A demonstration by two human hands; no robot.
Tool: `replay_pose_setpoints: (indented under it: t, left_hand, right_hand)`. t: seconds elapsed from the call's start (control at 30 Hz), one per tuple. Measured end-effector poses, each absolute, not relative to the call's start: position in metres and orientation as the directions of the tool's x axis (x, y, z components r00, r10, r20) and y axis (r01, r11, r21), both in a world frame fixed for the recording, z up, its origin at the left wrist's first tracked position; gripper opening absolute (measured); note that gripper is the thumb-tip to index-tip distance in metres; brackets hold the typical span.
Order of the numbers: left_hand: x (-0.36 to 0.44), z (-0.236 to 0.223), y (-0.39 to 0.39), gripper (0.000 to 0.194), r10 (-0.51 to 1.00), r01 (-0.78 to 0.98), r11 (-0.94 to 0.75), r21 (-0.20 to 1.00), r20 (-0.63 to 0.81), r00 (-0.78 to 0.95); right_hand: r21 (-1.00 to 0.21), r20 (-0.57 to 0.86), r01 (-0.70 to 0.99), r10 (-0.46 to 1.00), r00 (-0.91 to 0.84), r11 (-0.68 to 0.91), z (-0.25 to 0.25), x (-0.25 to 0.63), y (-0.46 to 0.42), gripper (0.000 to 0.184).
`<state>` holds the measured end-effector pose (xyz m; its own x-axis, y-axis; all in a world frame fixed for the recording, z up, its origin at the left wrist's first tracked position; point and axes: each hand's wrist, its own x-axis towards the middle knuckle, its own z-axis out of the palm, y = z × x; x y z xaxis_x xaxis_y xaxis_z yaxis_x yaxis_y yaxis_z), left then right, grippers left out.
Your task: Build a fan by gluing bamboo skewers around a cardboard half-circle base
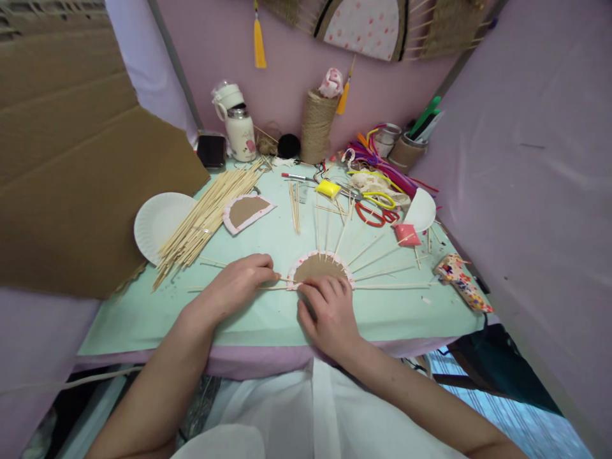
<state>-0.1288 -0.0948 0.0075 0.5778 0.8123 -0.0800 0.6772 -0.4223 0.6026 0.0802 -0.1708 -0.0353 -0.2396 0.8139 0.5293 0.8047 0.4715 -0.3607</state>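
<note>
A half-round piece of cardboard [318, 268] with a spotted cloth rim lies in front of me. Thin wooden sticks [368, 252] fan out from its curved edge, upward and to the right. My left hand [243, 280] pinches a wooden stick [213, 262] near the left side of the half-round, and the stick's inner end reaches the rim. Another stick [196, 290] lies just below it. My right hand [329, 312] rests with bent fingers on the lower part of the cardboard, thumb apart from the index finger; its fingertips hide part of the surface.
Left stand a bundle of sticks [215, 217], a paper plate [160, 220] and a large cardboard sheet [86, 166]. A second cloth-edged cardboard piece [247, 212] lies behind. Right are red-handled scissors [370, 215] and a floral-covered glue gun-like object [461, 284]. Twine roll [318, 127] and bottle [240, 134] stand behind.
</note>
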Motion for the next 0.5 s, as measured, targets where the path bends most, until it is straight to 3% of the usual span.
replay_pose_setpoints:
  t: [0.5]
  left_hand:
    - [-0.1294,0.0041,-0.0939,0.024,0.815,0.681,-0.420,0.599,-0.081,0.574]
  right_hand:
    - [-0.350,0.532,0.810,0.812,-0.241,0.470,-0.0367,0.0806,-0.1709,0.019]
